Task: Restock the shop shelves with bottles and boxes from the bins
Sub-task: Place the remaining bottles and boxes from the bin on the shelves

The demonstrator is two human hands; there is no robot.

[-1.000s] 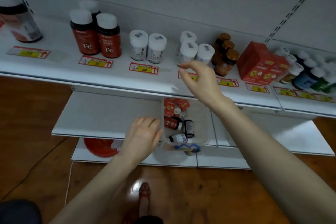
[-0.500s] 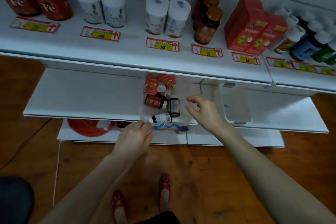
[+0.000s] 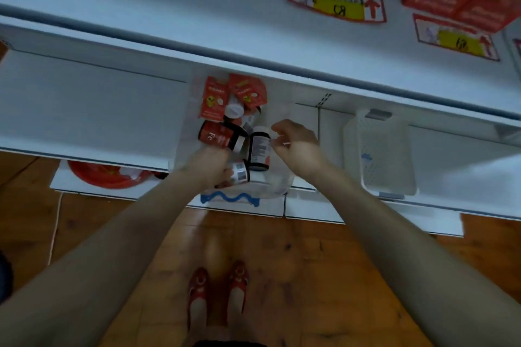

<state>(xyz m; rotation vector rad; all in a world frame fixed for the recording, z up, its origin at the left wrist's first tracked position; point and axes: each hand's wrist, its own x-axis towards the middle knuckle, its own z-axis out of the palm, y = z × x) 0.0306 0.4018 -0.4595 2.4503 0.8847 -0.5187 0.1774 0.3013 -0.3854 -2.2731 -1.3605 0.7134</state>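
In bin [image 3: 277,187], dark bottle [image 3: 258,149] flat — cap away

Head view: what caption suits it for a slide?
Left hand grips a small barcode-labelled bottle in the clear plastic bin; right hand hovers nearby.

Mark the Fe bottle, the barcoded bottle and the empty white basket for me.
Fe bottle [image 3: 217,136]: head view, its red label.
Barcoded bottle [image 3: 239,175]: head view, its white barcode label.
White basket [image 3: 386,166]: head view, its bare mesh floor.
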